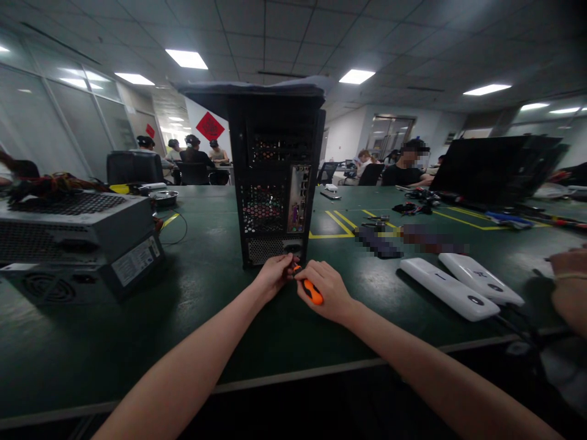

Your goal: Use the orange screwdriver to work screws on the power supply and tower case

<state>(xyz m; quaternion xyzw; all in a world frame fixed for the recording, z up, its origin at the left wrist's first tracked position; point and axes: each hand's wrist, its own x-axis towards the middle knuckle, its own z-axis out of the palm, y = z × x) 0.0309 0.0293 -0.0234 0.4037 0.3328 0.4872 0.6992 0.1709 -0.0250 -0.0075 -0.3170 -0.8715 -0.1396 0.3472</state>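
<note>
A black computer case [279,131] stands upright on the green table, its back panel towards me. My right hand [326,290] is closed round an orange and black screwdriver [313,292], whose front end points at the lower right of the back panel. At the screwdriver's front end, my left hand [274,275] has its fingers pinched together. Whether they grip the shaft or a small screw is too small to tell. Just above the fingertips is the power supply [263,250] with its socket. The screwdriver's tip is hidden by my fingers.
Two stacked grey power supplies [110,238] with cables on top stand at the left, near a metal bowl [164,198]. At the right lie two white power banks [447,287], tools and cables. Another person's hand [571,275] is at the right edge. A second black case [481,165] stands further back.
</note>
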